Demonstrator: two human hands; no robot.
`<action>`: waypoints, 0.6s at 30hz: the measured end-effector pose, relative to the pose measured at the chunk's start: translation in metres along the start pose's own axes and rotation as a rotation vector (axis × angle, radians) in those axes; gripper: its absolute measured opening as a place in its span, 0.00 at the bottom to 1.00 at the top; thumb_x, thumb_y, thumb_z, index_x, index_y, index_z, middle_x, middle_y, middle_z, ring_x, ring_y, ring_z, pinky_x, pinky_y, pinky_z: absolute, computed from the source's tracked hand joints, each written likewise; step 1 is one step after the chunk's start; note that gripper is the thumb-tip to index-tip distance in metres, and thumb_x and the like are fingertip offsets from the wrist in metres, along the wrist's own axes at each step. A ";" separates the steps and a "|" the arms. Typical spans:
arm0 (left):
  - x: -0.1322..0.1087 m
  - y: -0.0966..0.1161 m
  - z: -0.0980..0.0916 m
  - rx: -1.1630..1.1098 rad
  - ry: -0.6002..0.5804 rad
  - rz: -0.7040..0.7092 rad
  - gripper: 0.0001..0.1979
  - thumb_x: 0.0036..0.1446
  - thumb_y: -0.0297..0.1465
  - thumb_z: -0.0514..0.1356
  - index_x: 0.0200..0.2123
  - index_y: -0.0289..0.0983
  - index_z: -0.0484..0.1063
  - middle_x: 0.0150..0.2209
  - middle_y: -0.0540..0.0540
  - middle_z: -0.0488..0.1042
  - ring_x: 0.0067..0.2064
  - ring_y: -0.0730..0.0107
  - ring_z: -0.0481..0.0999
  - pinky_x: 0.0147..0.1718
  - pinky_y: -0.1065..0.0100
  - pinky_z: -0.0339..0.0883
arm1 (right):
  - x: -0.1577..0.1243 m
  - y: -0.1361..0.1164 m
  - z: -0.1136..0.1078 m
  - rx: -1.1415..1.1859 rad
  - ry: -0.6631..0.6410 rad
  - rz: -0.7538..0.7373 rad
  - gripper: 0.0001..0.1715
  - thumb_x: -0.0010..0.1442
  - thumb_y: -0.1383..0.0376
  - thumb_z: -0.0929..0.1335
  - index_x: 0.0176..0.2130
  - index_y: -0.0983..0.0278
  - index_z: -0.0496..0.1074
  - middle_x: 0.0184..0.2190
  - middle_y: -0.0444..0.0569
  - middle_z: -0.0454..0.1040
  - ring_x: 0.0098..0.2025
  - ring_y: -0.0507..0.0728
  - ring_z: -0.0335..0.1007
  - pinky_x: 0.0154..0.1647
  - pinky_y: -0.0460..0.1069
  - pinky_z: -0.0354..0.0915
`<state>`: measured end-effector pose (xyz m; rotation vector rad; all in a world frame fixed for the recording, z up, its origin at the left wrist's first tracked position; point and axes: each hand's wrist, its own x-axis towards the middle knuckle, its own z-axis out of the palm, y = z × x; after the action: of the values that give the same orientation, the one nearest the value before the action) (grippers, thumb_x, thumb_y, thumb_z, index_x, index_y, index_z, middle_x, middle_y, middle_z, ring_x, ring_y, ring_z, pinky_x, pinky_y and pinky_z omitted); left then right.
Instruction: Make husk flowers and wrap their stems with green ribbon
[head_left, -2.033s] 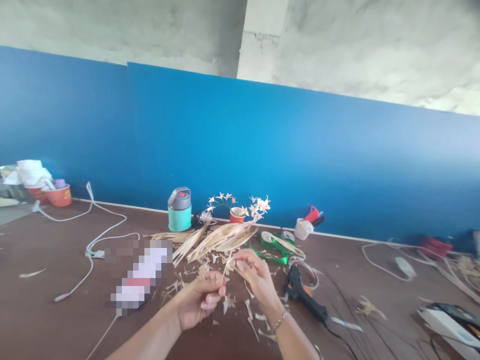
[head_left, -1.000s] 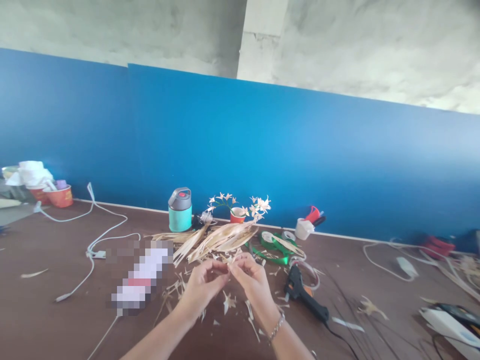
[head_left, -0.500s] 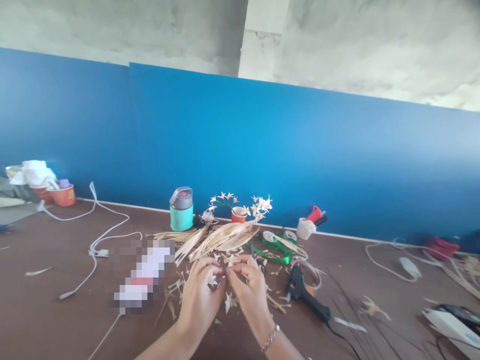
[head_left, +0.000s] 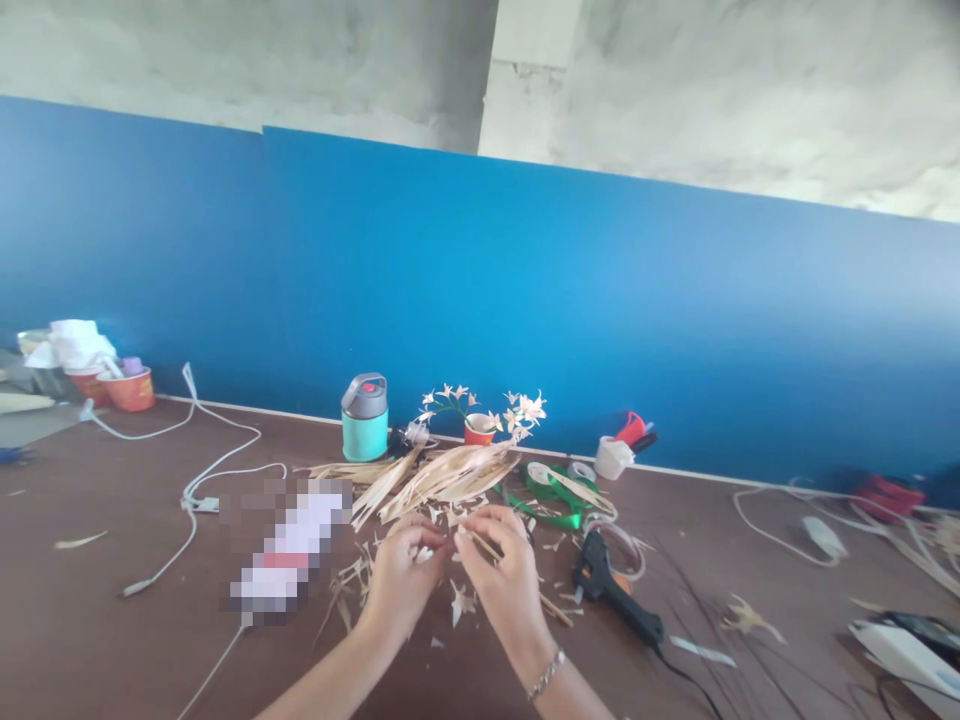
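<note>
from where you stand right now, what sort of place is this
Probably a craft workshop or handicraft bench: a black glue gun lies on the brown table, near dry husk-like strips and pale star-shaped flowers.

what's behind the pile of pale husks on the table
A red cup with pale flowers on both sides, and the blue panel beyond. Anything low and close behind the husks is covered.
</note>
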<state>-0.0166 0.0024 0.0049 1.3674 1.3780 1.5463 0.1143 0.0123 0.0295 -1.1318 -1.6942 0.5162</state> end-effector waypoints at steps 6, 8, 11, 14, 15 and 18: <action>0.003 0.003 -0.001 0.009 -0.044 -0.047 0.05 0.39 0.29 0.63 0.15 0.39 0.72 0.28 0.47 0.73 0.35 0.61 0.72 0.39 0.62 0.63 | 0.006 0.009 -0.007 -0.021 0.040 -0.095 0.03 0.54 0.65 0.68 0.33 0.61 0.71 0.39 0.51 0.68 0.45 0.60 0.63 0.46 0.54 0.61; 0.002 0.003 -0.001 0.040 -0.048 -0.040 0.05 0.38 0.28 0.63 0.14 0.39 0.72 0.28 0.47 0.73 0.35 0.61 0.72 0.40 0.61 0.63 | 0.006 0.009 -0.007 -0.049 0.024 -0.129 0.03 0.53 0.66 0.68 0.32 0.61 0.70 0.39 0.51 0.67 0.45 0.61 0.63 0.46 0.55 0.61; 0.001 0.003 0.000 0.083 -0.053 -0.024 0.06 0.36 0.25 0.61 0.14 0.40 0.72 0.28 0.47 0.72 0.36 0.60 0.72 0.41 0.60 0.63 | 0.006 0.008 -0.007 -0.102 0.000 -0.170 0.03 0.52 0.68 0.67 0.32 0.60 0.70 0.40 0.50 0.66 0.46 0.61 0.62 0.46 0.55 0.59; 0.000 0.002 0.001 0.108 -0.064 0.005 0.06 0.37 0.24 0.61 0.14 0.40 0.72 0.29 0.47 0.72 0.36 0.59 0.71 0.41 0.59 0.62 | 0.006 0.008 -0.007 -0.146 -0.007 -0.185 0.03 0.53 0.68 0.66 0.29 0.60 0.71 0.39 0.50 0.66 0.45 0.61 0.62 0.47 0.55 0.58; 0.000 0.001 0.001 0.118 -0.066 0.011 0.06 0.37 0.24 0.61 0.15 0.40 0.72 0.29 0.46 0.72 0.36 0.59 0.71 0.41 0.59 0.62 | 0.006 0.008 -0.007 -0.152 -0.013 -0.184 0.04 0.54 0.68 0.66 0.28 0.60 0.71 0.39 0.50 0.66 0.45 0.60 0.62 0.47 0.55 0.58; -0.001 0.002 0.001 0.148 -0.079 0.011 0.07 0.38 0.23 0.60 0.15 0.39 0.72 0.30 0.46 0.73 0.36 0.59 0.72 0.40 0.60 0.62 | 0.008 0.008 -0.009 -0.140 -0.044 -0.177 0.05 0.55 0.68 0.65 0.28 0.61 0.70 0.39 0.50 0.66 0.45 0.60 0.61 0.46 0.55 0.59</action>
<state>-0.0152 0.0014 0.0061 1.5108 1.4624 1.4054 0.1254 0.0214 0.0312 -1.0619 -1.8718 0.3173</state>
